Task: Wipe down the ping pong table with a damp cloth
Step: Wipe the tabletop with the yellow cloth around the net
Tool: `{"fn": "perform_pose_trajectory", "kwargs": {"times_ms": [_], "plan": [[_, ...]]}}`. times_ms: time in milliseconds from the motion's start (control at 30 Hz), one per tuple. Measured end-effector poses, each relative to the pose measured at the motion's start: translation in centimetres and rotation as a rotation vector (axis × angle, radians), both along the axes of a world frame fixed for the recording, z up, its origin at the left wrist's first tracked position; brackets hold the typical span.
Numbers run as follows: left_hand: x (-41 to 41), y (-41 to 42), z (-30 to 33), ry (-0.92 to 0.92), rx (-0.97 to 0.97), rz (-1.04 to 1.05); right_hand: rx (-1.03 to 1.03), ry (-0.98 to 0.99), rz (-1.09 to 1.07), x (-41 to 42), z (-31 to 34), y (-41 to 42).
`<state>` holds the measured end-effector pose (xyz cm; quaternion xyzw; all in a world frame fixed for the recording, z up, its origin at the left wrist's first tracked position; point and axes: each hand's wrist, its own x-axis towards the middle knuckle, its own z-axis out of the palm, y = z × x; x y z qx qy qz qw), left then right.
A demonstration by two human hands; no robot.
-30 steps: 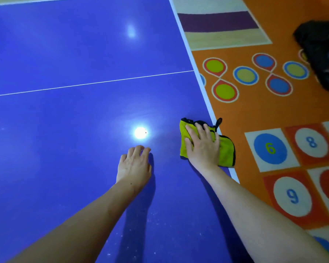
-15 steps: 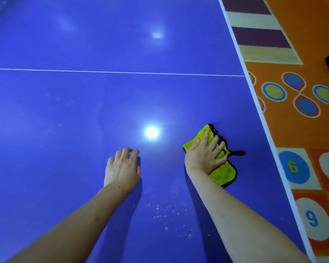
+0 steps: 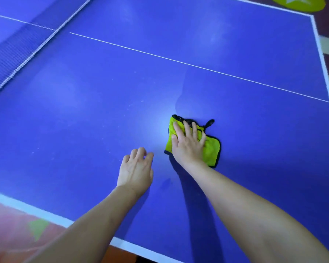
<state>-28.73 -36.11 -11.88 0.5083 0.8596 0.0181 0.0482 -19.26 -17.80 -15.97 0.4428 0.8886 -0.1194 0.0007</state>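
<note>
The blue ping pong table (image 3: 84, 111) fills the view, with a white centre line and white edges. A yellow-green cloth with black trim (image 3: 212, 149) lies folded on it, right of the middle. My right hand (image 3: 188, 144) presses flat on the cloth with straight, spread fingers. My left hand (image 3: 136, 168) rests palm down on the bare table just left of the cloth, fingers loosely bent, holding nothing. A faint wet streak (image 3: 180, 92) runs from the cloth towards the centre line. White specks dot the surface left of the hands.
The net (image 3: 23, 46) crosses the upper left corner. The table's near edge (image 3: 55, 218) runs along the bottom left, its right edge (image 3: 323, 63) down the right side. Patterned orange floor mat (image 3: 17, 230) shows below the near edge, striped rug at far right.
My right hand has slid the cloth leftward, away from the table's right edge towards the middle. The view has swung left, bringing the net and near edge in. My left hand stays flat beside it.
</note>
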Motion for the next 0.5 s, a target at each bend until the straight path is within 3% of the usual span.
{"fn": "perform_pose_trajectory", "kwargs": {"times_ms": [267,500], "plan": [[3.3,0.1,1.1,0.029,-0.034,0.034,0.026,-0.043,0.691,8.6,0.4,3.7],[13.0,5.6,0.8,0.027,-0.046,-0.063,0.028,-0.002,0.653,20.5,0.5,9.1]]}}
